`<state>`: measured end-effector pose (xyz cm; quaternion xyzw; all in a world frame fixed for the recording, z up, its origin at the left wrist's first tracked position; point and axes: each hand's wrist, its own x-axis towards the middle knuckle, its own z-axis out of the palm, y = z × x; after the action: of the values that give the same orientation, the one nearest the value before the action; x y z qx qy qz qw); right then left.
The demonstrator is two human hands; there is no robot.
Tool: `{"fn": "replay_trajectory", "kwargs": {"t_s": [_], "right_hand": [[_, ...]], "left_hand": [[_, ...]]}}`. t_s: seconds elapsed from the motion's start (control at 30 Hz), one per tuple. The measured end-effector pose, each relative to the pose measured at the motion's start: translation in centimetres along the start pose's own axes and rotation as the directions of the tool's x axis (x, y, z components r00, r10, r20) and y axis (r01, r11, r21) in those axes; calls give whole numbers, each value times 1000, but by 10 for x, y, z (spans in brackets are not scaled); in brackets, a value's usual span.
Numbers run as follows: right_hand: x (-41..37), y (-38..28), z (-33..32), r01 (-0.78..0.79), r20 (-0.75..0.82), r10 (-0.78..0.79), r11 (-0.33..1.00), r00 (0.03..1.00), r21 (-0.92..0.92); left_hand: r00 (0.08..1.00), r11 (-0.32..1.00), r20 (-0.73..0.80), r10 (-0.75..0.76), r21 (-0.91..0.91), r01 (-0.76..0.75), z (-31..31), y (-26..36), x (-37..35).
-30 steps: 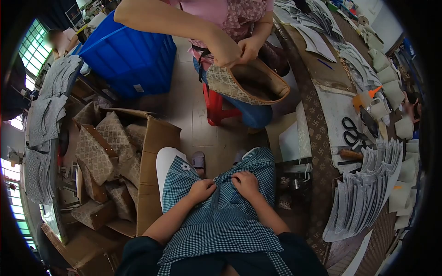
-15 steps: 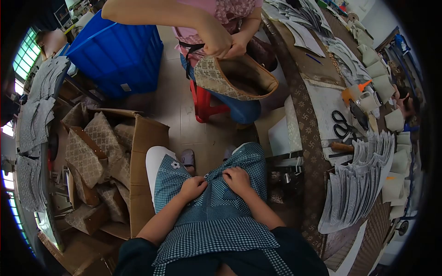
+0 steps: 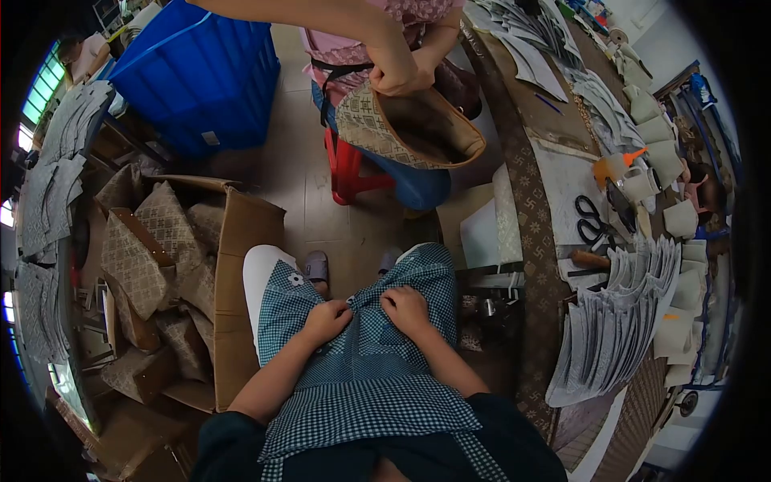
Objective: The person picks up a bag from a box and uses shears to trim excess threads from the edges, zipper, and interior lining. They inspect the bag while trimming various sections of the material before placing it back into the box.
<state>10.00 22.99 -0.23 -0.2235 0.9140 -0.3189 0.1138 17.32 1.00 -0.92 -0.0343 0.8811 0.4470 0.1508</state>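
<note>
My left hand [image 3: 326, 320] lies in my lap with its fingers curled into the green-and-white checked apron [image 3: 365, 402]. Close by on the right, my right hand [image 3: 405, 310] is closed on the same cloth, which bunches up between the two hands. The fingertips are partly hidden in the folds. Across from me, a co-worker's hands [image 3: 401, 76] are at the rim of a brown patterned bag-like piece [image 3: 373, 132] with a tan edge, which rests over that person's knee.
A cardboard box [image 3: 249, 241] of patterned brown pieces [image 3: 136, 265] stands on my left, a blue bin [image 3: 201, 88] behind it. A red stool [image 3: 345, 181] is under the co-worker. On the right-hand table lie black scissors [image 3: 592, 221], an orange-tipped bottle [image 3: 614, 166] and stacked grey pieces [image 3: 606, 329].
My view has shifted slightly, so most things sit a little further left and higher. My hands stay on the apron. The co-worker's hands have moved slightly at the bag-like piece's rim.
</note>
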Motion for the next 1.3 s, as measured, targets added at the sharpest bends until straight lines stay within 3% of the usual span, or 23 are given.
{"fn": "replay_trajectory", "kwargs": {"t_s": [0.7, 0.83, 1.07, 1.3], "right_hand": [[13, -2, -10, -133, -82, 164, 946, 983, 296], [12, 4, -1, -42, -152, 86, 961, 985, 273], [10, 5, 2, -55, -80, 70, 982, 994, 181], [10, 2, -2, -65, -114, 101, 958, 988, 280]], "left_hand": [[998, 999, 18, -53, -1, 53, -2, 2, 2], [999, 999, 1, -40, 6, 40, 0, 1, 1], [999, 999, 0, -43, 14, 43, 1, -1, 2], [996, 996, 24, -82, 29, 81, 1, -1, 3]]}}
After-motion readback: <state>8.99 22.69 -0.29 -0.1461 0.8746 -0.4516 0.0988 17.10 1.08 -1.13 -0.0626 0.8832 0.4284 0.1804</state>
